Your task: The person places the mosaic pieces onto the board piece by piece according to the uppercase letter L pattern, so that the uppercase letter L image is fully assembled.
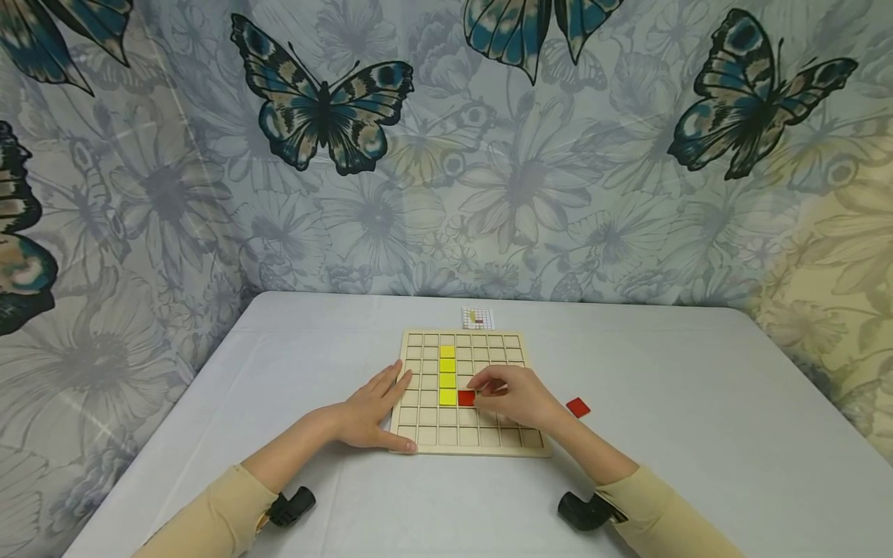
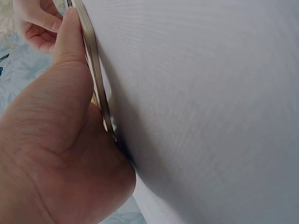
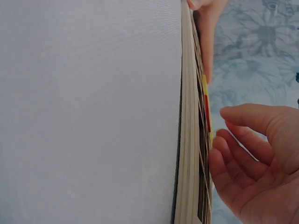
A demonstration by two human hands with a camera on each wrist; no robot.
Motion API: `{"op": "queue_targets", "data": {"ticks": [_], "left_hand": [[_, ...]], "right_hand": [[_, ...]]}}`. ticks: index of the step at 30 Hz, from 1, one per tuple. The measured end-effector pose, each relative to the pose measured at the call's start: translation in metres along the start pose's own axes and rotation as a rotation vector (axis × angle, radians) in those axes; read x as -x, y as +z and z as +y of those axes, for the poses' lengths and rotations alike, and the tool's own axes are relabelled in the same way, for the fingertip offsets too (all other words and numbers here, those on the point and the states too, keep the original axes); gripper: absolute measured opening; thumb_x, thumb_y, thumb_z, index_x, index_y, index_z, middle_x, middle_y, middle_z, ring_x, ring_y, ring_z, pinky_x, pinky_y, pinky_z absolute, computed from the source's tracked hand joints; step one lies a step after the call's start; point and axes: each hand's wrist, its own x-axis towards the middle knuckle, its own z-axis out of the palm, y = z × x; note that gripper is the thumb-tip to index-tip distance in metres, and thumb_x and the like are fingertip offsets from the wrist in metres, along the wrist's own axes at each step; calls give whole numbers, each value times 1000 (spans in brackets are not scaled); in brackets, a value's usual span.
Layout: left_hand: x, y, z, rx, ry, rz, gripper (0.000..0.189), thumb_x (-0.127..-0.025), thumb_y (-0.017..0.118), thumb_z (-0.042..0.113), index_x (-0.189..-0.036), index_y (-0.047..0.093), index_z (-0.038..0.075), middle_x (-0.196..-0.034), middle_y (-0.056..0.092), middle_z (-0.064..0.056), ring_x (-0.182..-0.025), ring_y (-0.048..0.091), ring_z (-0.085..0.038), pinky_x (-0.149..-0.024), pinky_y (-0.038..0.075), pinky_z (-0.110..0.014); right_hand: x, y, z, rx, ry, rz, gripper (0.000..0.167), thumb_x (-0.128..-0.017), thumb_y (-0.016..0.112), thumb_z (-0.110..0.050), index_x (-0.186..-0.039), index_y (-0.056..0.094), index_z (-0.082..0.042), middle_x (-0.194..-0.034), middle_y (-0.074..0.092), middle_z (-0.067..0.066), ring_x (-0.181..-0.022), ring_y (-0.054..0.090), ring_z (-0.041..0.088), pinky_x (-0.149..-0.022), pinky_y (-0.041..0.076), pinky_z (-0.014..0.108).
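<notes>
A pale wooden grid board [image 1: 432, 438] lies on the table. Four yellow square tiles [image 1: 447, 380] form a column in its cells. Right of the lowest yellow tile, a red square tile [image 1: 466, 398] sits in a cell. My left hand [image 1: 370, 407] rests along the board's left edge, fingers spread and thumb at the near corner. My right hand [image 1: 512, 394] is over the board, fingertips beside the red tile. In the right wrist view its thumb [image 3: 247, 116] and loosely bent fingers stand apart with nothing between them.
A second red tile [image 1: 578, 407] lies on the white-covered table [image 1: 279, 349], right of the board. Behind the board lies a small card [image 1: 477, 318] with a grid pattern. A butterfly-print backdrop [image 1: 516, 194] hangs behind the table.
</notes>
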Motion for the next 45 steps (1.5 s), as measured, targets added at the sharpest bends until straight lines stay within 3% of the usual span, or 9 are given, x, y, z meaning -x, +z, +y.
{"op": "queue_targets", "data": {"ticks": [24,34,40,45], "left_hand": [[2,0,-2,15,19,10,118,-80,65,68,-156,4,1,-161,-9,-20,-147,-6,-36,-115,12,-55],[1,-1,0,15,3,2,116,-81,67,65,-156,5,3,-161,-8,-19,-148,-6,-34,-115,12,-53],[0,-1,0,1,1,3,115,-82,67,64,-156,4,3,-161,-8,-19,-148,-5,-34,-115,13,-53],[1,-1,0,6,-3,0,115,-82,67,65,-157,4,4,-161,-9,-18,-148,-6,-33,-115,12,-53]], "right_hand": [[20,-22,12,26,61,34,17,-86,74,-14,-102,73,-13,-98,69,-2,-89,63,15,-79,51,33],[31,-41,23,26,74,85,23,-87,74,-18,-108,72,-11,-102,70,0,-91,65,17,-76,52,33],[37,-52,30,38,128,120,25,-86,75,-20,-110,72,-14,-107,69,-1,-94,64,17,-75,50,35],[43,-60,35,26,157,136,27,-87,75,-23,-112,71,-15,-110,68,2,-96,63,20,-66,50,34]]}}
